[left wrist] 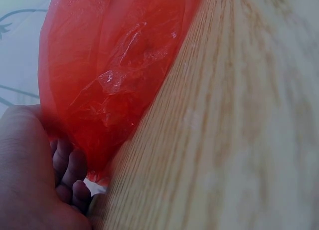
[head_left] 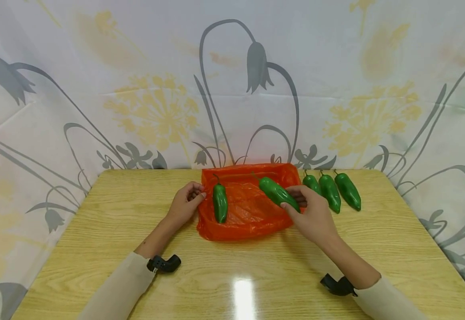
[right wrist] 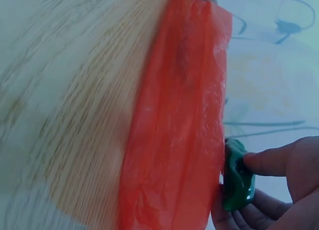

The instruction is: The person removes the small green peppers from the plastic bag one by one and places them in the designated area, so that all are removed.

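A red plastic bag (head_left: 248, 232) lies opened out on the table, its rim standing up as a low wall. My left hand (head_left: 183, 203) pinches the left edge of this bag between thumb and curled fingers. Inside, toward the left, is a green pepper (head_left: 220, 203) with its stem pointing away from me. Over the right part of the bag, my right hand (head_left: 316, 217) holds another green pepper (head_left: 276, 192) by its lower end, stem toward the far left. The right wrist view has this pepper (right wrist: 238, 177) just beside the bag's rim, thumb on one side and fingers on the other.
To the right of the bag, three more green peppers (head_left: 330, 193) lie side by side near the table's back edge. The wooden table (head_left: 128, 209) ends at a hanging cloth (head_left: 232, 89) with printed flowers. Each wrist carries a black camera mount (head_left: 164, 264).
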Demonstrator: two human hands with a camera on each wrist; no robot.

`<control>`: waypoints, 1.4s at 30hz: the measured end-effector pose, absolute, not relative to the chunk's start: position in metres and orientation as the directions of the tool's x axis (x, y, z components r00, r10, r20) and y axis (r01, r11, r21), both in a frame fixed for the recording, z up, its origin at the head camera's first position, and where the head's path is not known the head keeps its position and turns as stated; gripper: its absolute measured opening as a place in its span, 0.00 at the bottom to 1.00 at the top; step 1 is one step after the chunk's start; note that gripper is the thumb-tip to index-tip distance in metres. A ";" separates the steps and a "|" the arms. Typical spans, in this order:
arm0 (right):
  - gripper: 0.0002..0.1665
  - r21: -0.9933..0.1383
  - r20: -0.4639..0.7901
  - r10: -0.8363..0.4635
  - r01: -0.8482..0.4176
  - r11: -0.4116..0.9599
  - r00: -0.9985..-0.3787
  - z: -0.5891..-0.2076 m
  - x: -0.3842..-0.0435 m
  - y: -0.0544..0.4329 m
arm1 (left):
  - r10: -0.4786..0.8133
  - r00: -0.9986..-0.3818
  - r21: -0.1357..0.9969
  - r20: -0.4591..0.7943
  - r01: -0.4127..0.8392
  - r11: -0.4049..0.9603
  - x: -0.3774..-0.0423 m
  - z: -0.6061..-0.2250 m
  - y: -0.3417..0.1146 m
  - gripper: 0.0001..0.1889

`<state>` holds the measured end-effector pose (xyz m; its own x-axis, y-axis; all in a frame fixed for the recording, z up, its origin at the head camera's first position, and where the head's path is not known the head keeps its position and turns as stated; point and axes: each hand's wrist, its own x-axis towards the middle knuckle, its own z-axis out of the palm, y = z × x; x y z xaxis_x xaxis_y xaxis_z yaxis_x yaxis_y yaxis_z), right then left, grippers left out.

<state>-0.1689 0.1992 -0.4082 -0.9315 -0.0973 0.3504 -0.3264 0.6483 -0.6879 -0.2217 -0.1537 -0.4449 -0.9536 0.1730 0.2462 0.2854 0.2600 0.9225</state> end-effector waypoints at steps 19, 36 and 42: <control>0.21 -0.662 0.413 -0.041 -0.331 0.672 -0.910 -0.402 -0.158 0.229 | 0.172 -0.957 0.919 0.235 0.276 0.280 -0.222 -0.444 -0.155 0.08; 0.25 -0.684 0.377 0.105 -0.200 0.702 -0.920 -0.401 -0.178 0.277 | 0.176 -0.954 0.916 0.244 0.286 0.282 -0.224 -0.447 -0.155 0.07; 0.27 -0.700 0.337 0.167 -0.128 0.703 -0.926 -0.406 -0.185 0.297 | 0.174 -0.959 0.917 0.222 0.266 0.297 -0.234 -0.462 -0.157 0.07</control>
